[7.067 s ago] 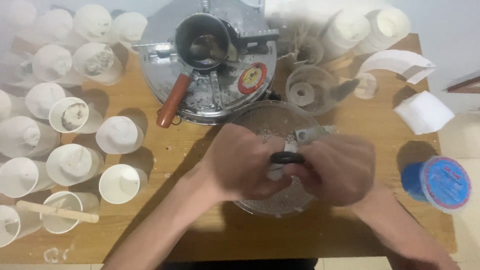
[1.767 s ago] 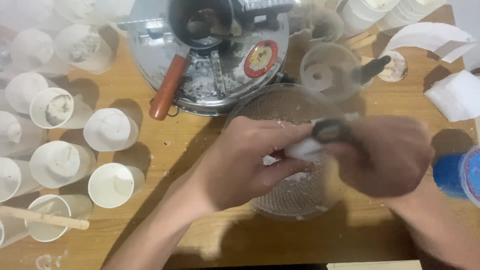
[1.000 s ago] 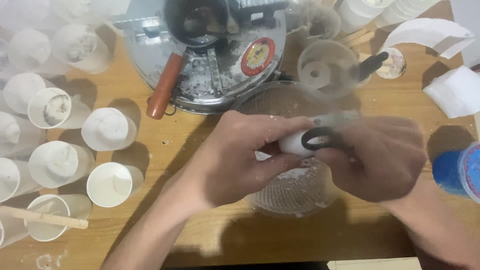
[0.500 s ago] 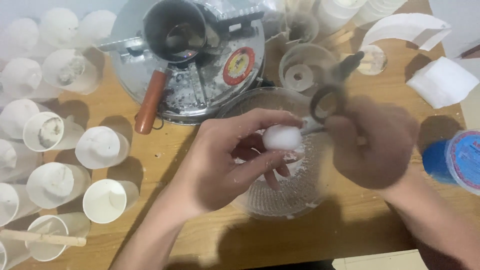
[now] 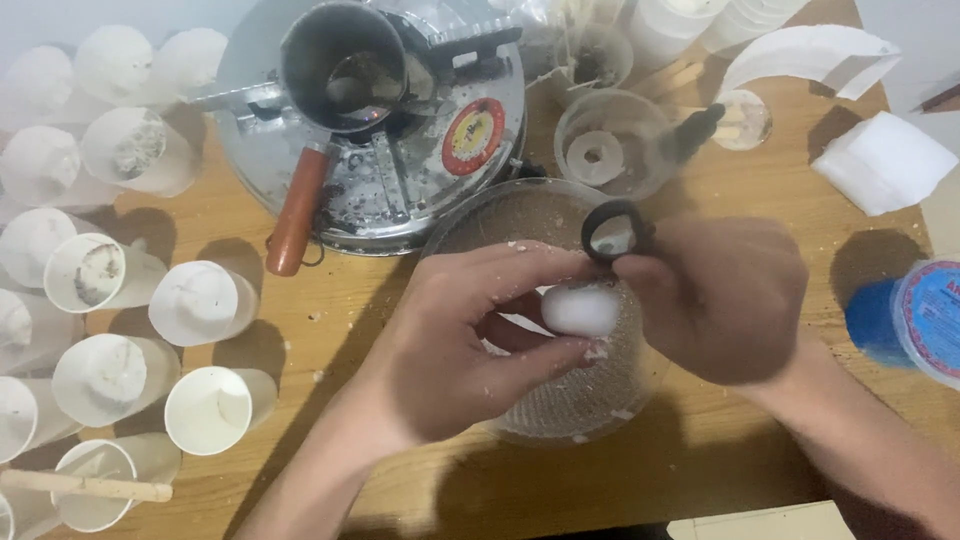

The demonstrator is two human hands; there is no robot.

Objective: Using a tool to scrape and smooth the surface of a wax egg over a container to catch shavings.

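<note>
My left hand (image 5: 470,340) pinches a small white wax lump (image 5: 580,310) between thumb and fingers, holding it over a clear glass bowl (image 5: 470,225) with white crumbs in it. My right hand (image 5: 725,300) is closed around black-handled scissors (image 5: 612,232), whose finger loop shows just above the lump; the blades are hidden behind the hand. Both hands meet above the middle of the bowl.
A round metal hotplate (image 5: 400,110) with a small pot (image 5: 340,65) and orange handle (image 5: 297,210) stands behind the bowl. Several white paper cups (image 5: 195,300) crowd the left side. A clear cup (image 5: 610,145), white paper pieces (image 5: 880,160) and a blue lidded tub (image 5: 915,315) lie to the right.
The scissors have swung from lying across the lump to standing above it. My left hand now shows the white lump more openly between its fingers.
</note>
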